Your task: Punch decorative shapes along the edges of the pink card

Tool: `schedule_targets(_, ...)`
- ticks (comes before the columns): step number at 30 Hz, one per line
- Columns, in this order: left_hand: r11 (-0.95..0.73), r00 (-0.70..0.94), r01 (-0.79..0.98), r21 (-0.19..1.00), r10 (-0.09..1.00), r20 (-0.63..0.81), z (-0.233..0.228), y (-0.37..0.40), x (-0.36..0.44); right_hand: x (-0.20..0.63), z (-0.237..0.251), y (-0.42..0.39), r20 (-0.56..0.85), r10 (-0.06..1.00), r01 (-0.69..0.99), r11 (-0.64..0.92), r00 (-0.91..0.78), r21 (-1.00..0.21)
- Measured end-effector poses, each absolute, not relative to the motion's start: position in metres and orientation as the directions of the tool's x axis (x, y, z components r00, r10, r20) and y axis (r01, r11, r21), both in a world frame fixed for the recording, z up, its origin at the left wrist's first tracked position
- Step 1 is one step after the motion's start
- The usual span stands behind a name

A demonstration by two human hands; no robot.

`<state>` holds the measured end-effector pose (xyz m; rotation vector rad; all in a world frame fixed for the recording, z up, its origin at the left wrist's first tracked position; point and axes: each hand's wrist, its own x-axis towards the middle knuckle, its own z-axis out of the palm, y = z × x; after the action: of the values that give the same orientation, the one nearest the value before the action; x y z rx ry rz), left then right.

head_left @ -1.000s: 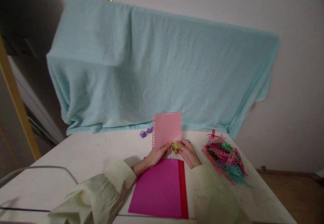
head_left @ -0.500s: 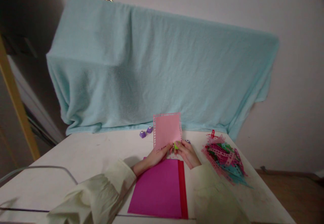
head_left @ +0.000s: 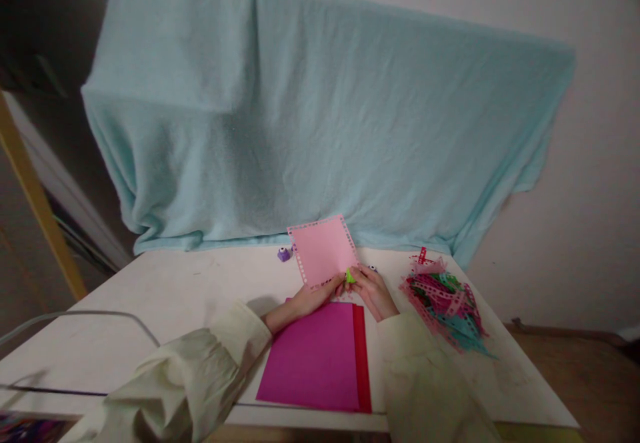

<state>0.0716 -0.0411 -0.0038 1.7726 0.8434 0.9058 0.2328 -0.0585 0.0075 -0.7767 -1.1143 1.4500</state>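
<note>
At the far middle of the white table (head_left: 165, 296), a light pink card (head_left: 324, 251) is held up off the surface, tilted a bit leftward, its left, top and right edges lined with small punched holes. Bottom edge is the one being handled, which fits why it's stood upright: that edge meets the little green punch (head_left: 351, 275) pinched at the lower right corner.

Left hand (head_left: 311, 298) grips the card's lower edge, fingers closed narrow on the paper, thumb side toward the punch; forearm comes in low from the left in a pale cream sleeve (head_left: 200, 376). Right hand (head_left: 373, 291) is curled tight around the green punch, fingers bunched, wrist resting on or just above the table; can't tell if it is pressing down. Both hands nearly touch each other under the card.

Just below the hands lies a magenta sheet (head_left: 315, 356) flat on the table, stacked over a red sheet (head_left: 361, 356) that shows as a strip along its right side; likely spare stock kept close. Right of the hands, near but apart, sits a heap of punched paper strips (head_left: 445, 306) in pink, red, green and teal. A purple punch (head_left: 285, 253) sits behind the card's left side. Pale blue blanket (head_left: 310, 116) drapes over something along the back, touching the table's far edge.
</note>
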Motion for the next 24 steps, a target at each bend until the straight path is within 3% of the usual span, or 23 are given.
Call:
schedule_targets(11, -0.366, 0.478, 0.173, 0.914, 0.843, 0.247, -0.006, -0.04, 0.071, 0.231, 0.012, -0.06, 0.11, 0.983, -0.322, 0.057, -0.149, -0.945)
schedule_targets(24, -0.379, 0.466, 0.19, 0.906, 0.847, 0.257, -0.007, -0.039, 0.071, 0.243, 0.012, -0.057, 0.154, 0.974, -0.096, 0.14, -0.168, -0.986)
